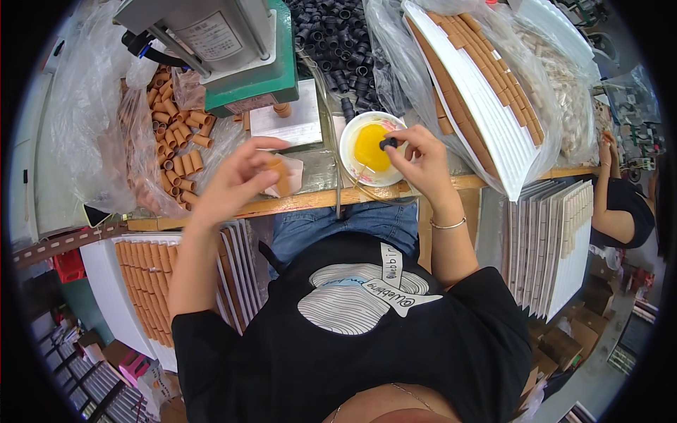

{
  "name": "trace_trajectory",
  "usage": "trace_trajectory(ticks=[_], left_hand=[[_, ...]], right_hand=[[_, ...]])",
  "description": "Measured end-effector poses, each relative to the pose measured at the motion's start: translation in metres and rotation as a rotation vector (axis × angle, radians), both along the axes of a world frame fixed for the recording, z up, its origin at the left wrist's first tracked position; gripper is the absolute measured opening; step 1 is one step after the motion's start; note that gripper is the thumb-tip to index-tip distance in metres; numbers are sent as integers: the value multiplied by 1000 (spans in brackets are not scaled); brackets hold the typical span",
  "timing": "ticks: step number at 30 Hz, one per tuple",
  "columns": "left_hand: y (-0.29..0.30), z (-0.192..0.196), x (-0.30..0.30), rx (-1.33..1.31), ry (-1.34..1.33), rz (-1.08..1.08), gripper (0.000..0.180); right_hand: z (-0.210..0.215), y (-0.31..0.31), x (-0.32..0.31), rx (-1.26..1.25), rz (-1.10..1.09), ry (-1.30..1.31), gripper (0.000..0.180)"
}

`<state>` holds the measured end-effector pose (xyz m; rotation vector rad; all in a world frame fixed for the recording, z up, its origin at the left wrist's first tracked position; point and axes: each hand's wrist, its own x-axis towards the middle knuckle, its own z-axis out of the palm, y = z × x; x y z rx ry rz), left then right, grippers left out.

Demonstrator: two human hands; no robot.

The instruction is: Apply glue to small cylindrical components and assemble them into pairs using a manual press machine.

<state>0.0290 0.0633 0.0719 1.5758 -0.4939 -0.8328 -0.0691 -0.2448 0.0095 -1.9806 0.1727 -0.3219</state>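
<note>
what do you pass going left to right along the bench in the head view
bag of tan tubes → left hand holding a tan tube → white bowl of yellow liquid → right hand pinching a black cap → white trays

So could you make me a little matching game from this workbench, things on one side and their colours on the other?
Things:
1. small ring held in the right hand
2. liquid in the white bowl
3. short tubes heaped by the left hand
4. base of the press machine

Colours:
A. green
B. yellow
C. black
D. orange-brown

Pairs: 1-C, 2-B, 3-D, 4-A
</note>
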Motion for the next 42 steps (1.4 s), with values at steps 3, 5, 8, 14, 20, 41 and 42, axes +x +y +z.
trace_trajectory(ticks=[3, 5, 8, 14, 20, 41, 42], left_hand=[[-32, -38, -25, -397, 540, 127, 36], [-46, -64, -35, -675, 898, 223, 35], [-62, -87, -51, -1046, 1321, 249, 31], [-61, -98, -57, -1079, 1386, 278, 26], [-50, -100, -49, -925, 1139, 333, 27], [-123, -95, -61, -620, 747, 393, 25], [-128, -86, -64, -590, 707, 422, 25]], right_hand=[[4, 7, -1, -300, 110, -90, 21], [-1, 8, 1, -354, 120, -123, 22], [-3, 7, 0, -425, 102, -164, 24], [4, 9, -2, -494, 61, -156, 22], [14, 18, -3, -526, 31, -76, 16], [37, 10, -15, -656, -22, -375, 17], [44, 2, -19, -600, 17, -376, 16]])
